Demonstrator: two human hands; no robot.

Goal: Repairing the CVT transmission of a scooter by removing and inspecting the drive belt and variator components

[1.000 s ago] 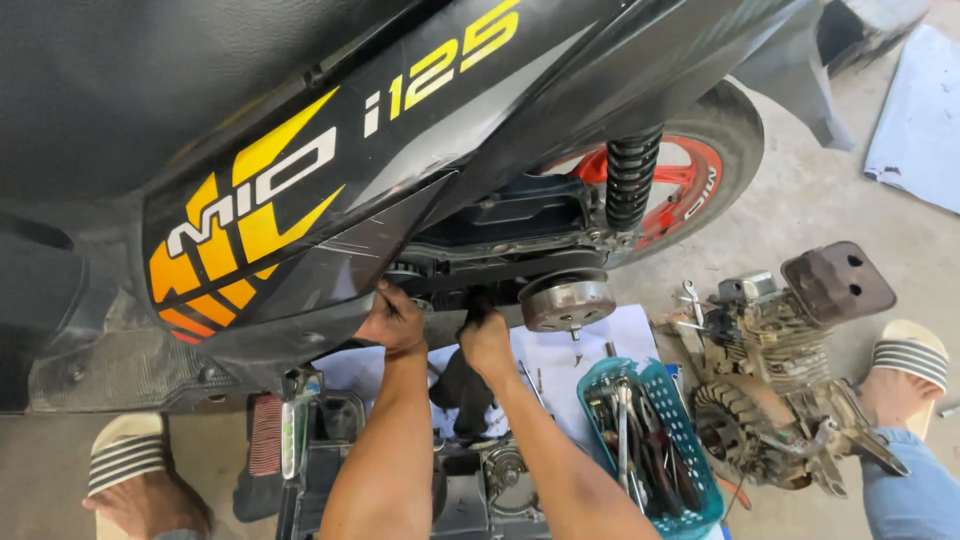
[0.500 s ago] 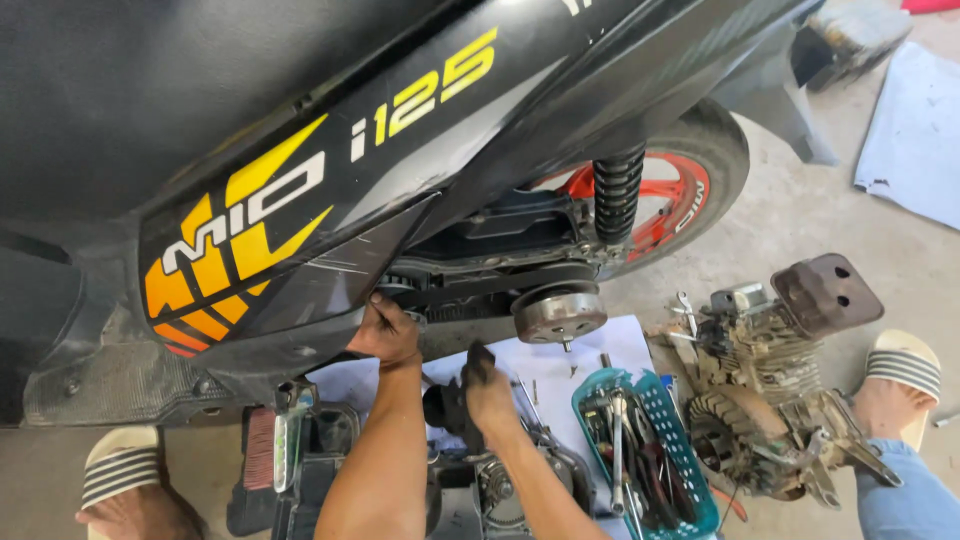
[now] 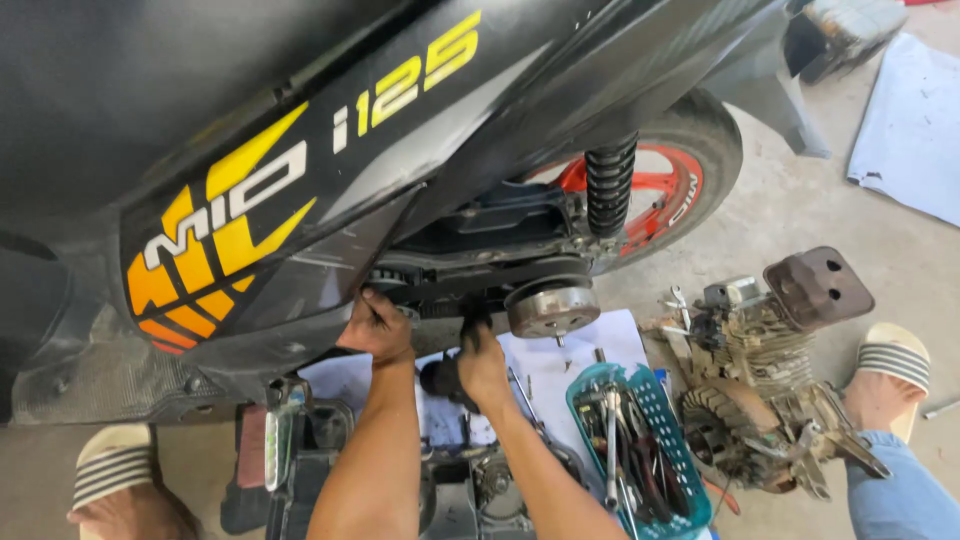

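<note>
Concrete floor; scooter body (image 3: 300,200) overhangs. Left hand (image 3: 377,325) grips panel edge; right hand (image 3: 483,365) grips black tool (image 3: 445,380).

Scooter (image 3: 300,200) behind; tool basket (image 3: 640,455) on paper sheet (image 3: 570,365) below clutch drum (image 3: 552,310); loose engine (image 3: 760,400) right of basket.

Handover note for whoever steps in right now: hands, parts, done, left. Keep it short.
Left hand: up under the scooter's black side panel, fingers pressed on the front end of the open drive case; whether it holds anything cannot be seen.
Right hand: closed on a dark power tool, its tip pointed up at the case just left of the clutch drum.
Parts: teal tool basket on white paper below the drum; stripped engine on the floor to the right.
Done: drive cover is off, drum exposed.
Left: drum is on its shaft; work at the front of the case is not finished.
</note>
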